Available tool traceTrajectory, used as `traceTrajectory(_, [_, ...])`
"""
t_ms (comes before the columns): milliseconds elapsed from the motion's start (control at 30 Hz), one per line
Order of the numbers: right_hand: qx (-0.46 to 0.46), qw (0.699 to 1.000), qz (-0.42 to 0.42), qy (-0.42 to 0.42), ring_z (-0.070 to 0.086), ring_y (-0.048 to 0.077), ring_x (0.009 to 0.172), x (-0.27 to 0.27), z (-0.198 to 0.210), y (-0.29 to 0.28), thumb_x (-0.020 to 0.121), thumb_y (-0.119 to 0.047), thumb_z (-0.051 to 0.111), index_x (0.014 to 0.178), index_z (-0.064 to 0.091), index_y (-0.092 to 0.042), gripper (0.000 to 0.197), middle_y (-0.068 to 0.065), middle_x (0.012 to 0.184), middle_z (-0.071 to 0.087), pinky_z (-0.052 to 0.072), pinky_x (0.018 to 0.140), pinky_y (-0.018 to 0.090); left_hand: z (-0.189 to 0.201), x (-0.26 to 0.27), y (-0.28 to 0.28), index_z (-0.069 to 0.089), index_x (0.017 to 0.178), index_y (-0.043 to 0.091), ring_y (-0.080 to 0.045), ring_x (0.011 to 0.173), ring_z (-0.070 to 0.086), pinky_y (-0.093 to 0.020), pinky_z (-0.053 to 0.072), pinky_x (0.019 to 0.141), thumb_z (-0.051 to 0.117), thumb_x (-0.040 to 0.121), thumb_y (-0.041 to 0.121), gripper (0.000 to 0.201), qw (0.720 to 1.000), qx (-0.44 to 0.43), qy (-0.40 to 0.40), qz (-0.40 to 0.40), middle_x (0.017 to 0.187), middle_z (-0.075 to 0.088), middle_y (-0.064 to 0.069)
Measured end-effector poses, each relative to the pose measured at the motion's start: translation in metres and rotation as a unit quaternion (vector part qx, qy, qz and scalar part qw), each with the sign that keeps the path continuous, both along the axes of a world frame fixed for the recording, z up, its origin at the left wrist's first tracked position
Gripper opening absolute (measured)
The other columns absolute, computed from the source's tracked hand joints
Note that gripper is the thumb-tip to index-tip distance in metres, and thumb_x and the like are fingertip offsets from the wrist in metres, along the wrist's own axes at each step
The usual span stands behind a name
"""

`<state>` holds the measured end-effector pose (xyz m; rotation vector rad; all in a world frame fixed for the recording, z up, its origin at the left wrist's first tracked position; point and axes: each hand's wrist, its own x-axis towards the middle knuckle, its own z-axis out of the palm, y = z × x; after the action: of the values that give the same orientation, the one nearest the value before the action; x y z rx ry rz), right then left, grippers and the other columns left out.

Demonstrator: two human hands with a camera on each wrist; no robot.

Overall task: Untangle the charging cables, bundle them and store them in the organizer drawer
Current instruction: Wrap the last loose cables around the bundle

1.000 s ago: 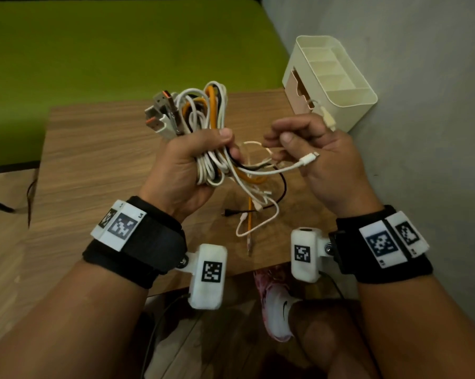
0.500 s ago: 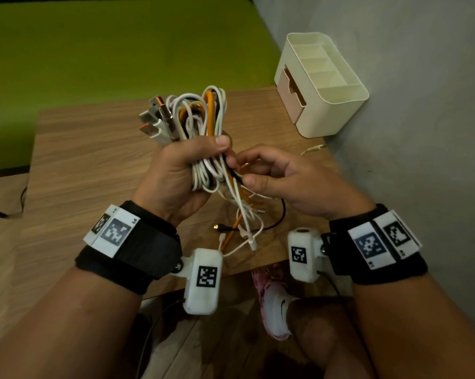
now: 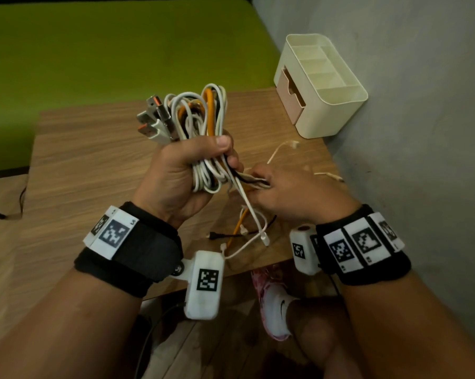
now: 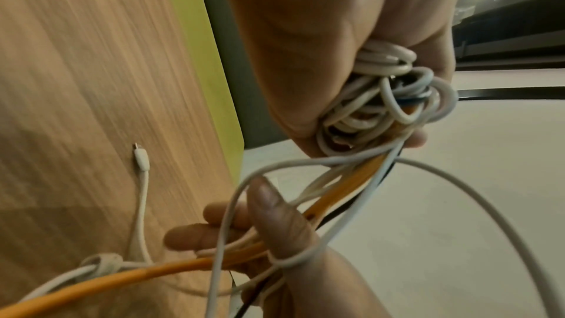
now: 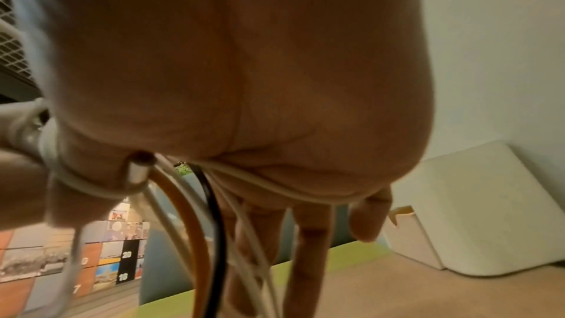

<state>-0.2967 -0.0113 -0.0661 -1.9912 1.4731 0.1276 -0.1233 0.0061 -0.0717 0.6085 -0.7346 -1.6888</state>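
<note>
My left hand (image 3: pixel 217 160) grips a folded bundle of cables (image 3: pixel 200 113), white, orange and black, above the wooden table (image 3: pixel 94 160). Several USB plugs (image 3: pixel 154 119) stick out at the bundle's upper left. My right hand (image 3: pixel 261 180) is just right of the left fist and pinches the trailing strands (image 4: pixel 345 188) between its thumb (image 4: pixel 275 214) and fingers; a white strand loops around the thumb. Loose cable ends (image 3: pixel 247 231) hang below both hands. The cream organizer (image 3: pixel 337 105) stands at the table's far right corner, its pink drawer (image 3: pixel 289 91) facing left and slightly out.
A grey wall (image 3: pixel 422 132) runs along the table's right edge, right behind the organizer. White cable ends (image 3: pixel 285 146) lie on the table between my hands and the organizer. A green surface (image 3: pixel 121 50) lies beyond the table. A shoe (image 3: pixel 274 305) shows below the near edge.
My right hand let go of the white cable end it held up, moved left to the bundle and took the trailing strands under my left fist. The left hand kept its grip.
</note>
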Motion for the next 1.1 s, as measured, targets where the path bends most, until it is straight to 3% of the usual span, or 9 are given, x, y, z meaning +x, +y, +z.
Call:
traceTrajectory(100, [-0.026, 0.999, -0.037, 0.020, 0.051, 0.019, 0.117, -0.003, 0.001, -0.002, 0.082, -0.074, 0.046, 0.119, 0.050, -0.041, 0.050, -0.010, 0.121, 0.060, 0.023, 0.102, 0.045, 0.002, -0.003, 0.000, 0.067, 0.070, 0.016, -0.013, 0.056, 0.059, -0.031, 0.050, 0.063, 0.064, 0.064, 0.011, 0.008, 1.000, -0.004, -0.010, -0.006, 0.059, 0.057, 0.001])
traceTrajectory(200, [0.019, 0.993, -0.086, -0.083, 0.062, 0.013, 0.102, -0.008, 0.002, -0.004, 0.071, -0.076, 0.057, 0.109, 0.057, -0.036, 0.056, -0.011, 0.109, 0.067, 0.044, 0.101, 0.046, 0.005, -0.001, -0.001, 0.060, 0.076, 0.012, -0.012, 0.055, 0.059, -0.031, 0.052, 0.061, 0.062, 0.065, 0.009, 0.011, 1.000, -0.011, 0.013, -0.001, 0.058, 0.055, 0.001])
traceTrajectory(433, [0.084, 0.945, -0.111, -0.296, 0.061, 0.005, 0.117, -0.025, -0.004, -0.007, 0.060, -0.044, 0.080, 0.112, 0.073, -0.036, 0.053, -0.014, 0.121, 0.069, 0.041, 0.110, 0.043, 0.005, 0.000, -0.002, 0.057, 0.078, 0.010, -0.012, 0.056, 0.059, -0.029, 0.052, 0.061, 0.061, 0.066, 0.009, 0.013, 1.000, -0.022, 0.013, -0.005, 0.058, 0.056, -0.001])
traceTrajectory(567, [0.077, 0.943, -0.133, -0.296, 0.062, 0.010, 0.114, -0.027, 0.000, -0.009, 0.064, -0.052, 0.071, 0.112, 0.072, -0.037, 0.051, -0.011, 0.115, 0.071, 0.039, 0.108, 0.046, 0.006, 0.008, -0.003, 0.066, 0.072, 0.013, -0.011, 0.056, 0.059, -0.027, 0.052, 0.064, 0.069, 0.063, 0.006, 0.012, 0.999, -0.034, 0.032, -0.017, 0.059, 0.059, 0.001])
traceTrajectory(667, [0.042, 0.935, -0.223, -0.273, 0.062, 0.010, 0.110, -0.031, -0.006, -0.016, 0.066, -0.067, 0.062, 0.146, 0.041, -0.038, 0.088, -0.009, 0.130, 0.062, 0.041, 0.103, 0.044, 0.006, 0.022, -0.006, 0.062, 0.081, 0.012, -0.009, 0.059, 0.059, -0.026, 0.052, 0.065, 0.081, 0.061, 0.015, 0.027, 0.995, -0.045, 0.084, -0.027, 0.063, 0.057, 0.003])
traceTrajectory(767, [0.020, 0.948, -0.258, -0.186, 0.050, 0.012, 0.128, -0.035, -0.014, -0.015, 0.071, -0.077, 0.055, 0.152, 0.019, -0.043, 0.095, -0.016, 0.147, 0.043, 0.034, 0.111, 0.043, 0.007, 0.031, -0.007, 0.058, 0.084, 0.013, -0.009, 0.060, 0.058, -0.026, 0.050, 0.065, 0.077, 0.067, 0.011, 0.025, 0.996, -0.036, 0.085, 0.009, 0.064, 0.056, 0.003])
traceTrajectory(933, [-0.028, 0.969, -0.208, -0.130, 0.037, 0.017, 0.141, -0.024, -0.007, -0.016, 0.086, -0.072, 0.049, 0.149, 0.038, -0.034, 0.074, -0.006, 0.157, 0.036, 0.029, 0.116, 0.042, 0.002, 0.025, -0.007, 0.063, 0.059, 0.013, -0.012, 0.056, 0.058, -0.027, 0.049, 0.063, 0.053, 0.076, 0.006, 0.021, 0.994, 0.026, -0.049, 0.097, 0.056, 0.056, 0.000])
traceTrajectory(1000, [-0.043, 0.969, -0.204, -0.132, 0.044, 0.019, 0.137, -0.023, -0.002, -0.015, 0.082, -0.074, 0.051, 0.144, 0.044, -0.039, 0.072, -0.006, 0.154, 0.040, 0.040, 0.110, 0.047, -0.001, 0.023, -0.009, 0.061, 0.068, 0.007, -0.015, 0.057, 0.060, -0.028, 0.050, 0.060, 0.060, 0.072, 0.005, 0.005, 0.988, 0.036, -0.085, 0.121, 0.061, 0.057, -0.006])
traceTrajectory(1100, [-0.062, 0.965, -0.214, -0.142, 0.060, 0.018, 0.119, -0.025, 0.008, -0.010, 0.073, -0.078, 0.055, 0.136, 0.049, -0.048, 0.070, -0.009, 0.143, 0.053, 0.055, 0.093, 0.050, -0.005, 0.026, -0.012, 0.055, 0.089, -0.002, -0.020, 0.060, 0.061, -0.029, 0.052, 0.060, 0.071, 0.065, 0.006, 0.031, 0.980, 0.051, -0.110, 0.156, 0.072, 0.055, -0.015])
